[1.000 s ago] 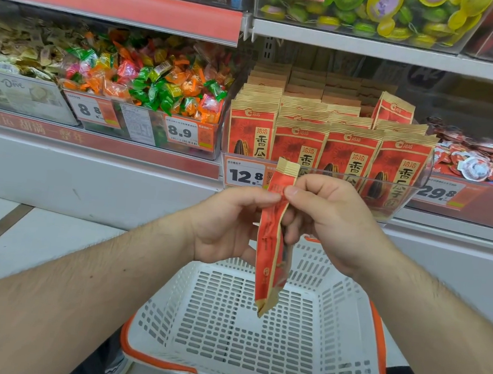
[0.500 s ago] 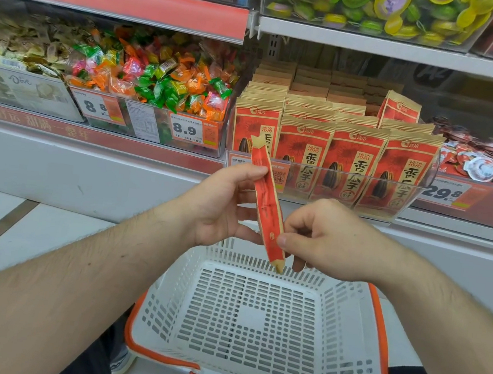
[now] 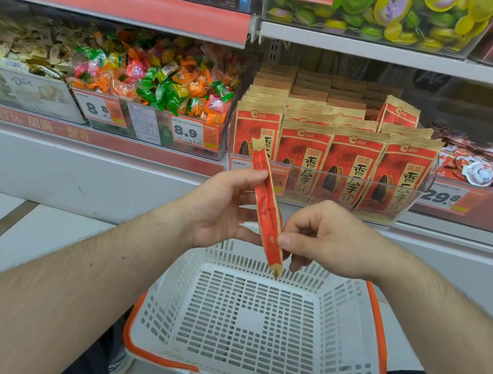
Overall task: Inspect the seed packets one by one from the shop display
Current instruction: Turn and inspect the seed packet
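A red and tan seed packet (image 3: 266, 206) is held edge-on to me, tilted with its top toward the left. My left hand (image 3: 219, 208) pinches its upper part between thumb and fingers. My right hand (image 3: 324, 241) pinches its lower part, thumb on the near face. Behind the hands, several matching seed packets (image 3: 351, 166) stand upright in rows inside a clear display bin (image 3: 418, 190) on the shelf.
A white slotted basket (image 3: 257, 322) with orange trim sits below my hands. Left of the seed bin is a clear bin of wrapped candies (image 3: 158, 86) with 8.9 price tags. Small red-and-white sweets (image 3: 479, 168) lie to the right. Another shelf hangs overhead.
The packet went from hanging vertically to tilted, its top swung left and up. My right hand slid from the packet's top down to its lower end. The left hand kept its hold.
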